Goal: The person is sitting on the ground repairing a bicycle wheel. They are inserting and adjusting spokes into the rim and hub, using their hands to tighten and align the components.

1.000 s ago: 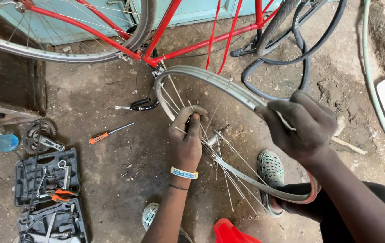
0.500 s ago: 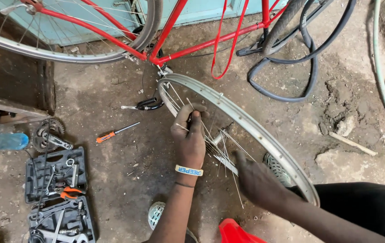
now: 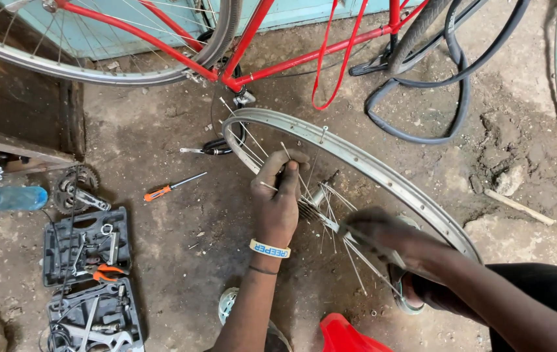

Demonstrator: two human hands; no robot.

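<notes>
Since 1 second ago the right hand (image 3: 382, 238) has left the wheel rim (image 3: 369, 163) and dropped among the spokes (image 3: 330, 208); it is blurred, so its grip cannot be told. Left hand (image 3: 278, 195) pinches 1 spoke near the hub, which is half hidden. On the floor (image 3: 180, 241) lie 1 screwdriver (image 3: 173, 187) and 2 tool trays (image 3: 86, 244), the lower one cut off.
</notes>
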